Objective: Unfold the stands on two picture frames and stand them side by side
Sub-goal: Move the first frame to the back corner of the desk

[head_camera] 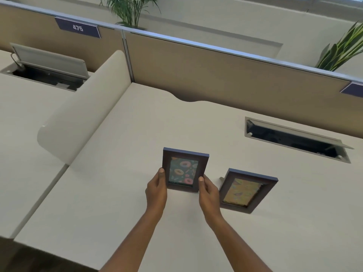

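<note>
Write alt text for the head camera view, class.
Both hands, left hand and right hand, hold a doughnut-print picture frame upright on a pale desk. A second frame with a yellow picture stands to its right.

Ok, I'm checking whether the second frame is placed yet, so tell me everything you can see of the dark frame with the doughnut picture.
The dark brown, wood-look picture frame with the doughnut print is rectangular, in portrait format, its top edge bluish. It faces the camera, about upright. The left hand and right hand grip its lower side edges, thumbs on the front. Whether its base touches the white desk is unclear; its stand is hidden. The matching frame with the yellow print stands apart, to its right.
</note>
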Motion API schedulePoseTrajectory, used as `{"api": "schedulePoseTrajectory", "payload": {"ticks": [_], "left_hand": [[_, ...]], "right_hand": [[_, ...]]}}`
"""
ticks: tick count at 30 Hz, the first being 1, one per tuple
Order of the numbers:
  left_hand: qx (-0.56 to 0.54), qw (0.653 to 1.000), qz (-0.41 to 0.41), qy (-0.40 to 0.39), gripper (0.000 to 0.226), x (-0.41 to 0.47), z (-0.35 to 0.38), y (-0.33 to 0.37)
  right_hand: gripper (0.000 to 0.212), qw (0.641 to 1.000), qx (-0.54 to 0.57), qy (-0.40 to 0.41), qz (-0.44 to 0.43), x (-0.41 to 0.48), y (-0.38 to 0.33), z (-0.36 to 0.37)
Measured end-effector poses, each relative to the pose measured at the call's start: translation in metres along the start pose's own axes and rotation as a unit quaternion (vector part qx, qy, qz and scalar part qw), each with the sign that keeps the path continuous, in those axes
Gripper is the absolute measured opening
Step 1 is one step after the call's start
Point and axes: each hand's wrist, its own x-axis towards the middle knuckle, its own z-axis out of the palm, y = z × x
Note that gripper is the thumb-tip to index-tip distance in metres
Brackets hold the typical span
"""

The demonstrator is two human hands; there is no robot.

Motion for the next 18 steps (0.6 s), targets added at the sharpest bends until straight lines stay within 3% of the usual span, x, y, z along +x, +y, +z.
{"api": "schedulePoseTrajectory", "payload": {"ticks": [18], "left_hand": [[-0.078, 0.993, 0.002, 0.091, 0.051, 0.119, -0.003, 0.060]], "right_hand": [[0.035, 0.996, -0.012, -0.076, -0.043, 0.138, -0.064, 0.083]]}}
